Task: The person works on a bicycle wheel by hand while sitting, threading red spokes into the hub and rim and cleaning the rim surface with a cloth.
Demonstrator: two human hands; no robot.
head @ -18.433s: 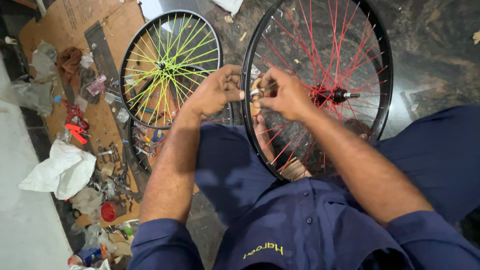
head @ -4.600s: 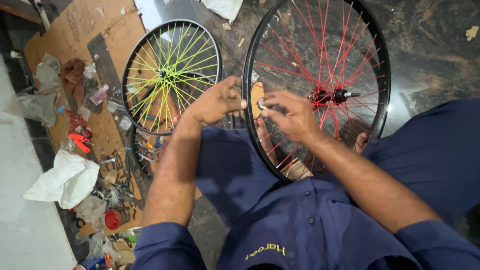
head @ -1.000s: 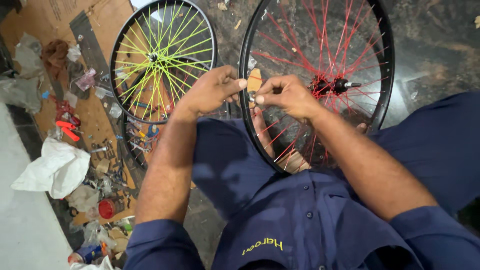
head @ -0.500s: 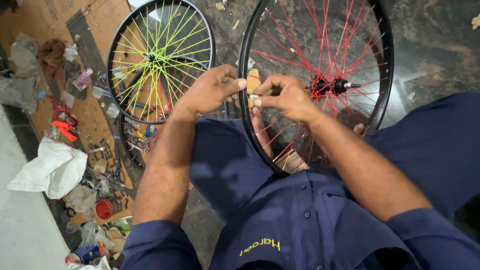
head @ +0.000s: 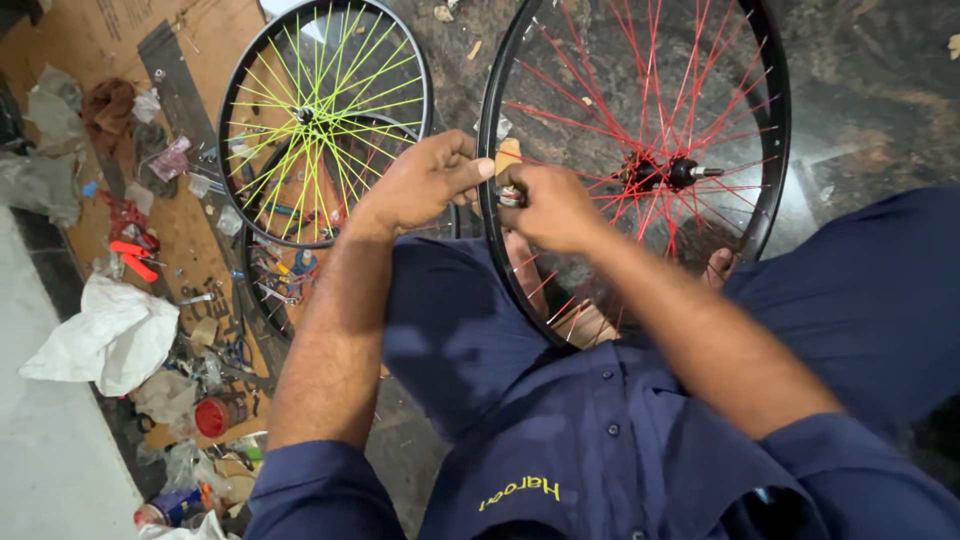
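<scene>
A black bicycle wheel rim with red spokes (head: 760,120) stands upright between my knees. My left hand (head: 420,185) pinches the rim's near edge with thumb and fingers. My right hand (head: 545,205) sits just right of it, fingers closed on a small metal tool (head: 511,197) at the rim. The two hands almost touch. The red hub with its axle (head: 672,172) lies to the right of my right hand. My bare feet show through the spokes below.
A second black rim with yellow-green spokes (head: 320,110) leans at the left, another rim under it. Cardboard (head: 90,40), white rags (head: 110,335), a red tool (head: 135,260), a red-lidded tin (head: 212,416) and small parts litter the floor on the left.
Hands stay at the same spot on the red-spoked rim. Only small finger shifts and a slight camera move show over the last second.
</scene>
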